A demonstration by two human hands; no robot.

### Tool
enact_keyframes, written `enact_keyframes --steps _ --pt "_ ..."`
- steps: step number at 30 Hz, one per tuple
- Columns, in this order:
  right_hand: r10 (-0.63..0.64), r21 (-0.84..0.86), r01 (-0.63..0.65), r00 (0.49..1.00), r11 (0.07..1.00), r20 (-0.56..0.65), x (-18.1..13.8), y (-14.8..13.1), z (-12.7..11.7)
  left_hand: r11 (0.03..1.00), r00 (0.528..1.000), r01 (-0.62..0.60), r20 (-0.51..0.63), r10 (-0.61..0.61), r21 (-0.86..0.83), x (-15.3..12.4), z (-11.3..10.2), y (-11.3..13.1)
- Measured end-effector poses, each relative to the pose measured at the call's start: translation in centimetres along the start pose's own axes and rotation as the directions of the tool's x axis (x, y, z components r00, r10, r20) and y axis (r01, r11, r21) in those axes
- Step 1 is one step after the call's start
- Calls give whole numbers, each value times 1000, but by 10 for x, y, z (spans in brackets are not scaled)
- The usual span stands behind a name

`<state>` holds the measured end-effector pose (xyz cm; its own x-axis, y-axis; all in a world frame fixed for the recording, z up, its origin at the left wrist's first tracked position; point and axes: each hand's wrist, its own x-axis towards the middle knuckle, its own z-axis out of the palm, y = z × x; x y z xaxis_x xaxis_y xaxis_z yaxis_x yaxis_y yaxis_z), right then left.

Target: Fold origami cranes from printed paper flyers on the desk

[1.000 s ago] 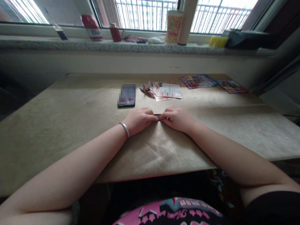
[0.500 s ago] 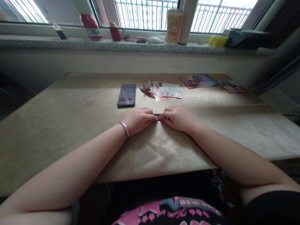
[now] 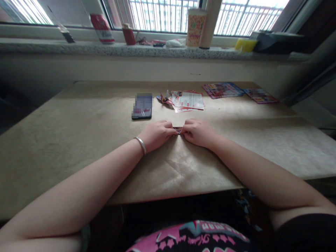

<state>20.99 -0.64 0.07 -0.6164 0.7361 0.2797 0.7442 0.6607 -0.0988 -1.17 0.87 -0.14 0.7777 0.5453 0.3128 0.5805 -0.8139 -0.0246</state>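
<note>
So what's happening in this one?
A person at a table has both hands close together, the left hand and right hand pinching a small patterned piece between them. The fingers hide most of it, so its exact shape can't be told. Beyond the hands lie a dark phone, white printed sheets and, farther right, some colourful cards.

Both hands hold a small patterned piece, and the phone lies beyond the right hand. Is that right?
Not quite: the head view shows the phone beyond the left hand, not the right hand. Both do hold the small patterned piece.
</note>
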Motion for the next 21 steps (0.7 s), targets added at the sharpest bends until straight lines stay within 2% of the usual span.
enact_keyframes --steps 8,21 --pt "-97 -51 97 995 994 8 -4 2 -2 1000 1000 -18 6 18 25 2 -2 2" --pt "-4 40 5 1000 999 -13 -3 3 -4 995 997 -76 -6 76 68 1 -1 1"
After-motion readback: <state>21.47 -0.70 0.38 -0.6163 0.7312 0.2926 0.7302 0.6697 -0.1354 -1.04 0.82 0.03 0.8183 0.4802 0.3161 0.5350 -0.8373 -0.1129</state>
